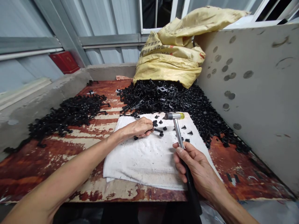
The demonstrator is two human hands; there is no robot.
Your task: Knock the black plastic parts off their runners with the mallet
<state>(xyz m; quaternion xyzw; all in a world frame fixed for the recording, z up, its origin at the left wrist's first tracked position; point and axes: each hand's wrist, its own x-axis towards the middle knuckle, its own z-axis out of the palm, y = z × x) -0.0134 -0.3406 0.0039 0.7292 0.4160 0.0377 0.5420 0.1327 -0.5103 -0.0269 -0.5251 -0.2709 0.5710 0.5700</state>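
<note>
My left hand (141,127) is closed over a white cloth (142,161), its fingers pinching a small black part (158,132) with a round knob at its end. In my right hand (193,163) is a hammer (178,132) with a black grip, a metal shaft and a double head, one face dark and the other yellow. The hammer's head (174,116) is raised above the far side of the cloth. Several small black studs (165,128) are scattered on the cloth between the two hands.
A big pile of black parts (161,96) spills from a yellow woven sack (168,67) at the back. More black parts (72,112) are heaped at left on the worn red table (91,155). A spotted pale panel (252,90) borders the right side.
</note>
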